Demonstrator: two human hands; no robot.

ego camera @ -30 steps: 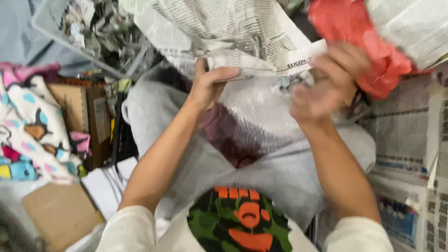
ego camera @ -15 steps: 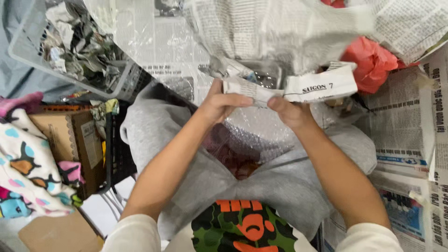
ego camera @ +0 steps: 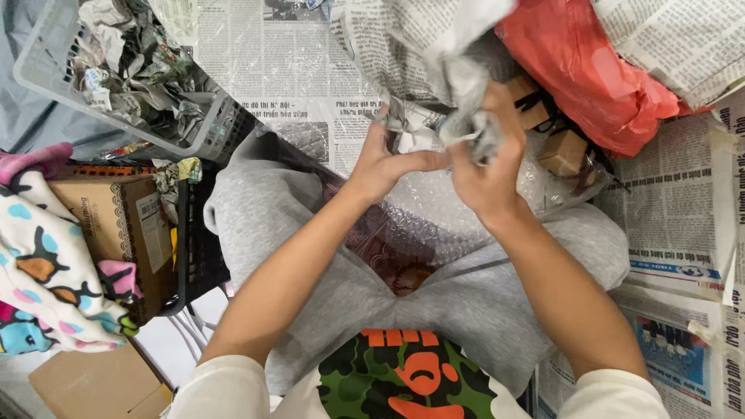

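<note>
- Both hands meet above the lap: the left hand (ego camera: 386, 163) and the right hand (ego camera: 485, 167) are closed together on a crumpled wad of newspaper (ego camera: 466, 116), fingers curled around it, the thumbs nearly touching.
- What the wad wraps, if anything, is hidden by the paper and the fingers (I cannot tell from where I stand).
- Under the hands lies a sheet of bubble wrap (ego camera: 434, 221) spread over grey trousers (ego camera: 256, 209); something dark red shows through it, too blurred to name.
- Just beyond the right hand, small brown cardboard boxes (ego camera: 560, 151) sit half covered by clear plastic, and a red plastic bag (ego camera: 590, 70) lies behind them, partly buried under loose newspaper.
- Far left, a white plastic basket (ego camera: 46, 46) full of crumpled paper is cut off by the edge of view.
- Below the basket, a brown carton (ego camera: 116, 225) stands beside a patterned cloth (ego camera: 39, 264), also cut off.
</note>
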